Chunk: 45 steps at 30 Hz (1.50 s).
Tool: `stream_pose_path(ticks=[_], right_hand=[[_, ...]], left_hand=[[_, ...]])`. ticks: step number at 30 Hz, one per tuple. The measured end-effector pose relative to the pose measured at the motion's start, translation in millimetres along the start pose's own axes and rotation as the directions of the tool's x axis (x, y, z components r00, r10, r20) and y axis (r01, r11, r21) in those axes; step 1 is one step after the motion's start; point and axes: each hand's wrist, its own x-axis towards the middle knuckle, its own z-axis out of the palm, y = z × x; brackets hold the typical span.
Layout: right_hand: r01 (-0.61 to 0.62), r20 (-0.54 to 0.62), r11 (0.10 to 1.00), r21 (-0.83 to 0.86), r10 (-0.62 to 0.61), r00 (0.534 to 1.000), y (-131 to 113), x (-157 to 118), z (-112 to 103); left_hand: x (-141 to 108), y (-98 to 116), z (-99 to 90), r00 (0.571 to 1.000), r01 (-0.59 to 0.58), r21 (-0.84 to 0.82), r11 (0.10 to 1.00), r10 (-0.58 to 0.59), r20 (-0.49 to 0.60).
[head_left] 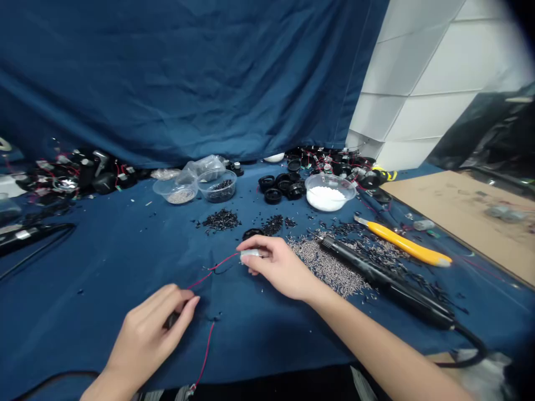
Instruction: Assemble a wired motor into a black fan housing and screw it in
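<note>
My right hand pinches a small motor, silvery white, between thumb and fingertips just above the blue cloth. From the motor a thin red wire runs left towards my left hand. That hand is closed round a dark part, mostly hidden by the fingers, and the red wire reaches its fingertips. A short black wire lies near the red one, between the hands. Just behind my right fingers sits a round black plastic piece. Another red wire hangs over the table's front edge.
Right of my hand lie a heap of small screws, a black electric screwdriver and a yellow-handled tool. Clear bowls, a bowl of white material and black round parts stand behind. Wired parts pile up back left.
</note>
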Motion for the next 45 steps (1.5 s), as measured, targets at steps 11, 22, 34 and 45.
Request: stream_pose_path(ticks=[11, 22, 34, 45], right_hand=[[-0.316, 0.335, 0.909, 0.273, 0.218, 0.917, 5.6, 0.8, -3.7], [-0.263, 0.227, 0.901, 0.346, 0.191, 0.955, 8.6, 7.8, -9.6], [-0.069, 0.254, 0.704, 0.707, -0.162, 0.953, -16.8, -4.8, -25.2], [0.012, 0.193, 0.768, 0.640, -0.177, 0.965, -22.6, -7.9, -58.9]], left_hand=[[123.2, -49.3, 5.7, 0.889, 0.428, -0.375, 0.822, -0.457, 0.015], [99.6, -88.3, 23.4, 0.909, 0.405, -0.252, 0.879, -0.358, 0.211], [92.1, -79.6, 27.6, 0.843, 0.327, -0.061, 0.943, -0.262, 0.470], [83.2, -86.7, -52.1, 0.951, 0.184, 0.302, 0.935, -0.247, 0.187]])
